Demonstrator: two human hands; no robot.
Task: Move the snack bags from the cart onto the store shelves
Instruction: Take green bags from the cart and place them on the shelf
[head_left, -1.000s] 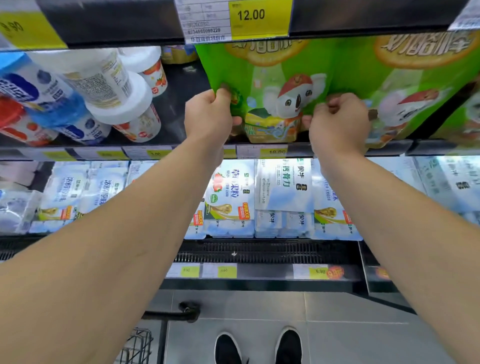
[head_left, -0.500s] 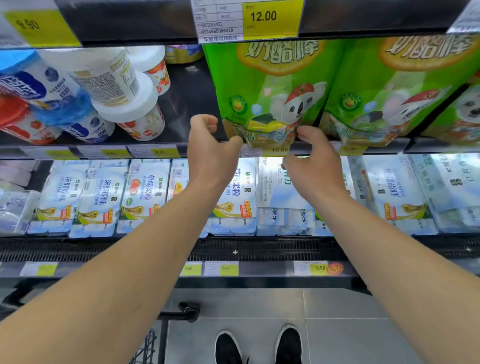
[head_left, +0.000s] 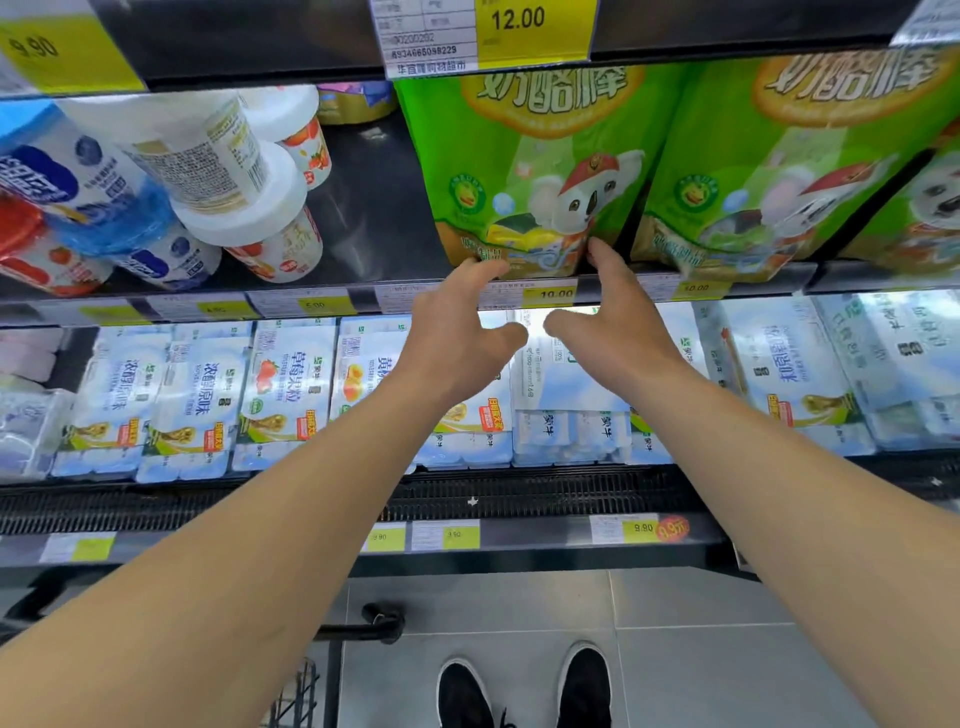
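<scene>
- A green snack bag (head_left: 524, 171) printed with a cartoon koala stands upright on the middle shelf (head_left: 363, 228), upper centre of the frame, directly under a yellow 12.00 price tag (head_left: 535, 31)
- A second green bag (head_left: 779, 171) of the same design stands just beside it toward the upper right, with part of a third at the frame's right edge
- The left hand (head_left: 462, 332) reaches up with fingers spread and relaxed, fingertips at the lower left corner of the first bag; whether they actually touch it cannot be told
- The right hand (head_left: 618, 322) is likewise spread, its fingertips at the bag's lower right corner, thumb pointing inward toward the left thumb; neither hand pinches anything
- White yogurt bottles (head_left: 228, 171) lie tipped on their sides on the same shelf, upper left of the frame
- Pale blue multipacks of yogurt (head_left: 280, 395) fill the shelf below, across the middle of the frame
- At the bottom, a cart handle (head_left: 374, 623) shows left of centre, and two black shoes (head_left: 524, 691) stand on grey floor tiles
</scene>
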